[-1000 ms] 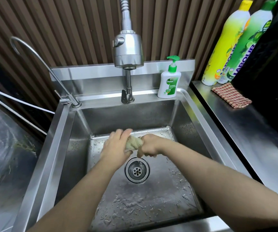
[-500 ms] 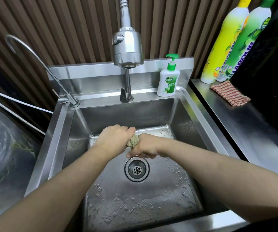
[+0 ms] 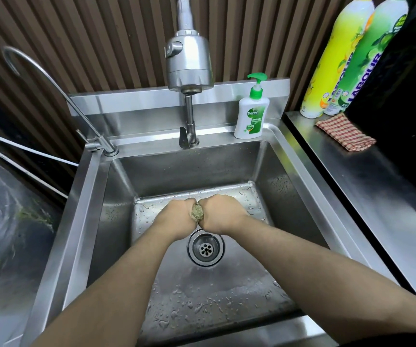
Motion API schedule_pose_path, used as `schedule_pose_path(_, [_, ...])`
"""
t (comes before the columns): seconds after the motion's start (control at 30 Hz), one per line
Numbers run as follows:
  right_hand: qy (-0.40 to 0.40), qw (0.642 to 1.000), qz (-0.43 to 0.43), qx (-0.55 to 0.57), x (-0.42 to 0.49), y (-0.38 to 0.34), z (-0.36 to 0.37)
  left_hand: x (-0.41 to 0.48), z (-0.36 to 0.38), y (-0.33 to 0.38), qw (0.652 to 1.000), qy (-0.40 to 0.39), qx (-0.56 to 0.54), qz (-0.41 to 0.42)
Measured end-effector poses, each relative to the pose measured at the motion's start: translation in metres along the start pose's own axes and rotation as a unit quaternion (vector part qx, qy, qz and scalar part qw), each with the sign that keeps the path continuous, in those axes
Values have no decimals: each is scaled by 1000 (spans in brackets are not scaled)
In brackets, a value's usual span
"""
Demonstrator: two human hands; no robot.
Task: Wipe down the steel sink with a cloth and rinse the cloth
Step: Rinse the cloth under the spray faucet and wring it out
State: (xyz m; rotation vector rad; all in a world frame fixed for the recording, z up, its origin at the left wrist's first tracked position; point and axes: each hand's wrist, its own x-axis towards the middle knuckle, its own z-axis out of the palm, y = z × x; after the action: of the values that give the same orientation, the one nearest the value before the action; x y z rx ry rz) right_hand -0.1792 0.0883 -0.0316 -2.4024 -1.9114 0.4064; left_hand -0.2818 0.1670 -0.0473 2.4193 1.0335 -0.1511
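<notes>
Head view: both fists (image 3: 177, 216) (image 3: 220, 215) clench cloth (image 3: 197, 213) mid-sink (image 3: 97, 196)

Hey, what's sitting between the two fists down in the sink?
In the head view, a wadded greenish cloth is pinched between the left hand and the right hand, just above the drain.

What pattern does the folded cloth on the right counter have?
A red-and-cream check; the folded cloth shows in the head view.
</notes>
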Motion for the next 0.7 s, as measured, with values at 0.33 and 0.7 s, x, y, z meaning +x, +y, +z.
schedule_pose_path(0.33, [17,999,-43,3,-5,7,-9,-11,-4,3,973,6,-229,16])
schedule_pose_path(0.7, [-7,1000,-14,26,-4,6,-8,-14,2,-1,975,19,-223,4])
